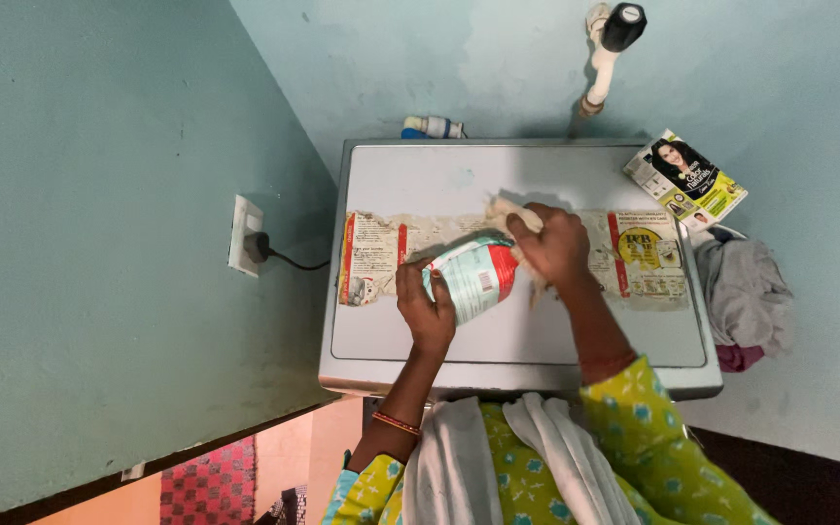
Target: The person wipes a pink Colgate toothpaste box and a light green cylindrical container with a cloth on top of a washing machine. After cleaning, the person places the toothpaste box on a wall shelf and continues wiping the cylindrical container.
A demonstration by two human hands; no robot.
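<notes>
Far left of both hands: white wall socket (244,234) on the teal wall, black plug in it, cord trailing toward the machine. Well apart from the hands, untouched.

Under both hands: grey-white appliance lid (498,345), flat, serving as the work surface. Worn paper label strip (377,255) stuck across it, peeling and torn, running from left of the left hand, behind both hands, to right of the right hand.

Left hand (429,309): closed around the lower left side of a crumpled red, white and teal pouch (476,277), fingers wrapped over its edge, thumb side toward the body. Pouch tilted, its upper end leaning toward the right hand. Likely gripped this way to keep the soft pack steady and raised off the lid. Left forearm coming up from the body, wrist fairly straight, red bangles (397,423) further down the forearm, near the elbow.

Right hand (554,245): just beside the pouch's upper right end, knuckles up, fingers curled down and clenched on a pale crumpled cloth (503,212) pressed onto the lid at the label strip. Palm-down posture consistent with bearing weight on the cloth. Right forearm angled in from lower right, yellow patterned sleeve (648,428) at the elbow end.

Above the right hand: white tap (607,49) with black knob on the wall.

Right of the right hand: printed box (685,180) lying at the lid's far corner; below it, bundled grey fabric (746,292) beside the lid edge. Both well apart from the hands.
</notes>
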